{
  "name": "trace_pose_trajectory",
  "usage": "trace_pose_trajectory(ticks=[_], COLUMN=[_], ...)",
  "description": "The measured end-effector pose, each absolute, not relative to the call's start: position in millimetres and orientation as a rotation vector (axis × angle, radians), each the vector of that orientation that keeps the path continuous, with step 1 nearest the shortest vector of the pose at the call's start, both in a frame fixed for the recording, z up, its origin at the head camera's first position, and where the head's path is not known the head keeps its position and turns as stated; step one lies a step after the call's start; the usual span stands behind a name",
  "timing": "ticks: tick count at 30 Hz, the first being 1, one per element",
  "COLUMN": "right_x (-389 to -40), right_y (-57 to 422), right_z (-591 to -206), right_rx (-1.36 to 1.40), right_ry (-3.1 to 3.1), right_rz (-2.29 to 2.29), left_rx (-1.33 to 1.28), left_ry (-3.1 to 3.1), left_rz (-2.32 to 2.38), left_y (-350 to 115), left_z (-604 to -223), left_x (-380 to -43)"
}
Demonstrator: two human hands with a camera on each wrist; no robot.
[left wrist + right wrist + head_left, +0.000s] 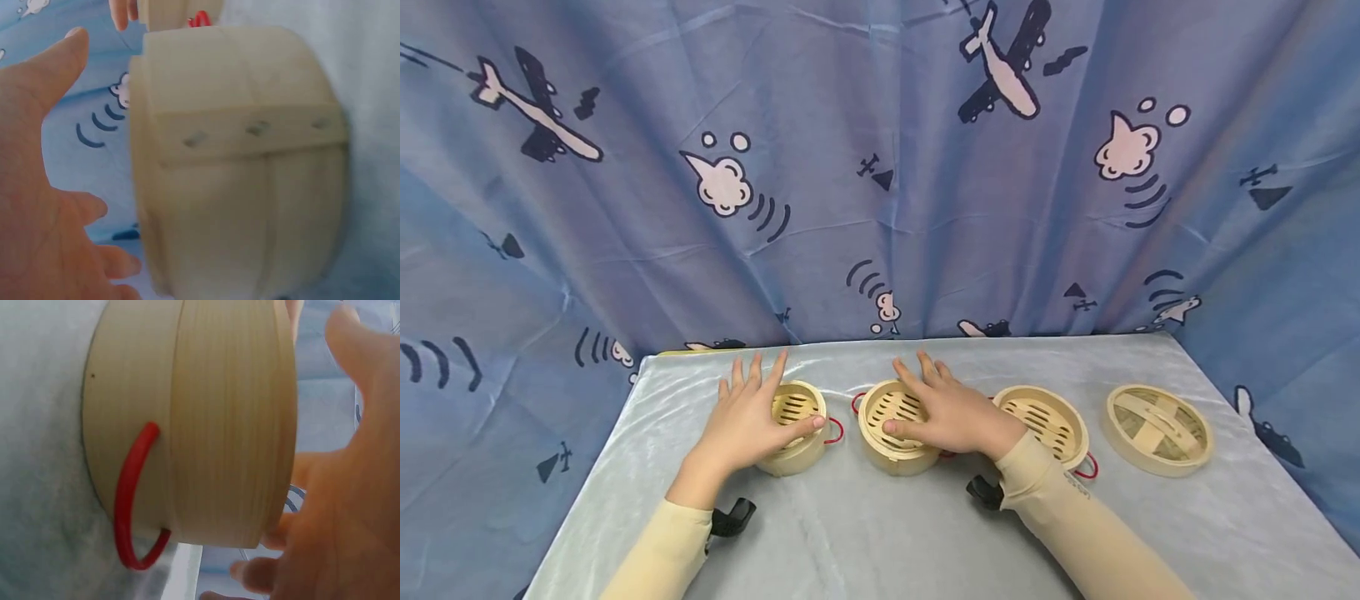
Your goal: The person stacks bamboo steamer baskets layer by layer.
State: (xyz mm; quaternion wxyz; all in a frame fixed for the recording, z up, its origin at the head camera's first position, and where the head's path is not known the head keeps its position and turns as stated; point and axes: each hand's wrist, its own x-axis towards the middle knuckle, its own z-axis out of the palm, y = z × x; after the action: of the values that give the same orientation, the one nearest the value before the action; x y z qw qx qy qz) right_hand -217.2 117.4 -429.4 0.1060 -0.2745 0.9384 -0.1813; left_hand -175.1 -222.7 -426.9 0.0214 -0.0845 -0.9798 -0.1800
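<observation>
Over the left bamboo steamer basket (796,459), my left hand (745,425) is spread with its fingers extended. The left wrist view shows a gap between that hand and the basket wall (250,206). My right hand (958,414) reaches across the middle bamboo steamer basket (887,454), thumb over its slatted floor. In the right wrist view the fingers lie by the rim of a basket (231,425) with a red handle (127,500); whether they touch is unclear. The right forearm partly covers a third slatted basket (1052,412).
A round woven bamboo lid (1161,429) with a strap handle lies at the far right. Pale, shiny cloth covers the table (865,533). Blue curtains (820,167) with airplane prints hang behind and at both sides. A black wrist device (732,518) sits at the left wrist.
</observation>
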Motion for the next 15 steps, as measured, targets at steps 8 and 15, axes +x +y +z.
trace_pose_trajectory(ticks=[8, 15], right_x=[-217.5, -217.2], right_y=[122.4, 125.2], right_z=[-425.6, -429.3], right_rx=[-0.87, -0.855], right_ry=[2.694, 2.675], right_rz=[-0.52, -0.489], left_rx=[-0.222, -0.165], left_ry=[-3.005, -2.959], left_rz=[-0.793, -0.928], left_y=[-237.8, -244.0], left_z=[-443.5, -452.4], left_x=[-162.6, -148.7])
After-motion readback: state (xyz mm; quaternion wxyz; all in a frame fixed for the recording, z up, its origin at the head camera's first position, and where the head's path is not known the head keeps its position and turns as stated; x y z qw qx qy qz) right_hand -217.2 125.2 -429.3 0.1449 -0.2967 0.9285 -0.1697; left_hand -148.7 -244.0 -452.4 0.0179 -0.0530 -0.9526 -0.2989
